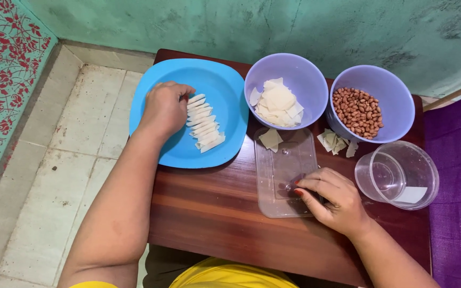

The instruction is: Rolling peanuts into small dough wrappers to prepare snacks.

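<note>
My left hand [164,109] rests on the blue plate [188,80], its curled fingers touching the top of a row of folded white wrappers [205,129] lying down the plate's middle. My right hand [331,200] presses fingertips together on a clear plastic lid [284,160] lying flat on the wooden surface [214,213]; whether anything is pinched, I cannot tell. Behind stand a lilac bowl of wrappers [279,104], a lilac bowl of peanuts [359,111] and a clear tub [398,173].

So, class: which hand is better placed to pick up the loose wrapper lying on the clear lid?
Right hand: it rests on the clear lid near the wrapper. The left hand is at the rolls on the blue plate.
</note>
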